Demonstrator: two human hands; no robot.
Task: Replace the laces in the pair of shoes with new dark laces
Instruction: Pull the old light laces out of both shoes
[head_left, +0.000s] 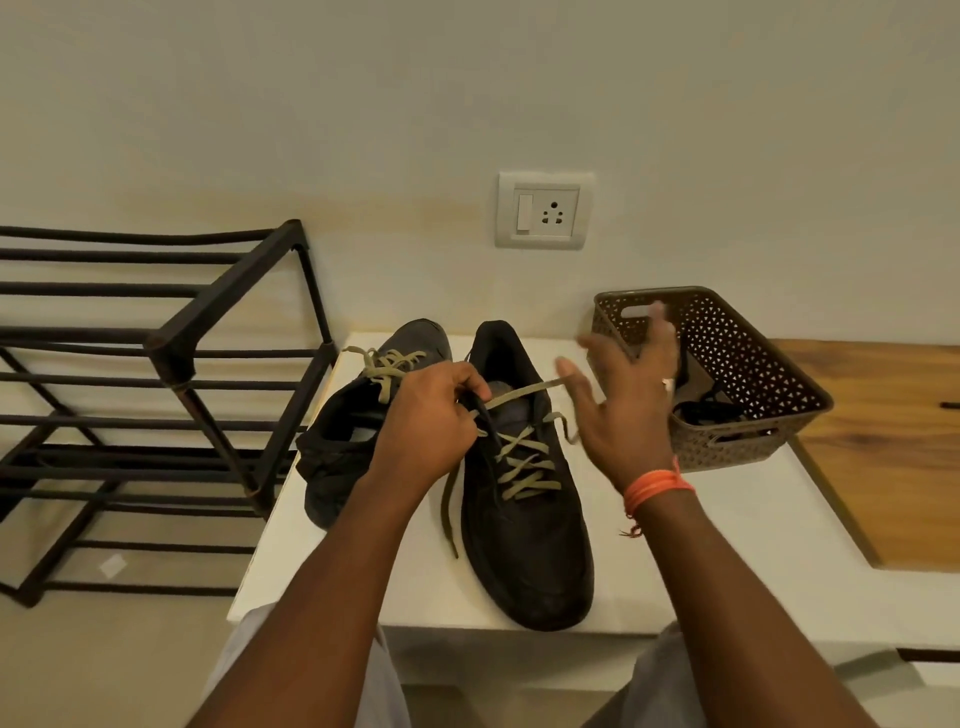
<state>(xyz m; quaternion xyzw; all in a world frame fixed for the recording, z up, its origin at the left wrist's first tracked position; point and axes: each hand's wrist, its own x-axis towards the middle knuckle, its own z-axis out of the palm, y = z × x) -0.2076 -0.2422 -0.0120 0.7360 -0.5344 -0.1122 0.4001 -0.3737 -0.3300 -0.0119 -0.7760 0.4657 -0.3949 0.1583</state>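
Head view gave us the scene: far left stood the dark metal rack (156, 364), then the white table (727, 545) with both shoes on it. The left shoe (353, 415) lay on its side, its pale lace (387, 371) fully threaded. Our left hand (426, 421) was curled, pinching the tongue or lace at the top of the right shoe (524, 519); which one, we couldn't tell. That shoe's old lace (524, 467) was loosened at the top eyelets, lower crossings intact. Our right hand (628, 400) was spread, blurred, the lace running up to its fingers, grip unclear. Dark laces (711, 410) waited in the brown basket (753, 364). Early days, we reckoned: unlacing barely begun, all relacing ahead.
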